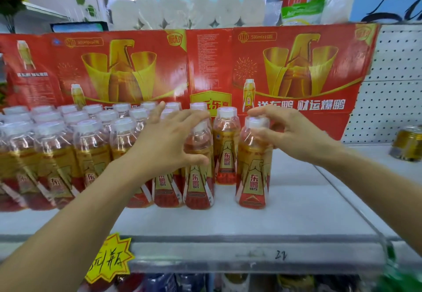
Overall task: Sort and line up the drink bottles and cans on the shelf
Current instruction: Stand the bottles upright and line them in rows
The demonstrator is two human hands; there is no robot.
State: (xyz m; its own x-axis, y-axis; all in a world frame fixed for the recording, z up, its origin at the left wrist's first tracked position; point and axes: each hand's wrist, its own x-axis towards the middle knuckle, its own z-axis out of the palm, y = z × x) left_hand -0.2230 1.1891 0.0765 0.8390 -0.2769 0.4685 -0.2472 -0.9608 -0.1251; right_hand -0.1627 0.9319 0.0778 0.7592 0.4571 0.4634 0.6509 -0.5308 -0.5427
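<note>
On the shelf (296,200), most bottles (68,145) stand ranked; left hand (169,141) apparently gripping the front bottle (198,173), right hand (290,131) gripping the stray bottle (253,168), unaligned.

I see clear glossy plastic bottles (253,161) with shiny printed labels and matt white caps (257,121). At twelve o'clock, glossy red cardboard (212,63). The shelf (251,218) looks smooth, matt. At three o'clock, a shiny metal can (407,143).

Bottles (68,150) packed left on shelf (296,211); can (407,143) far right; cardboard (205,63) behind.
</note>
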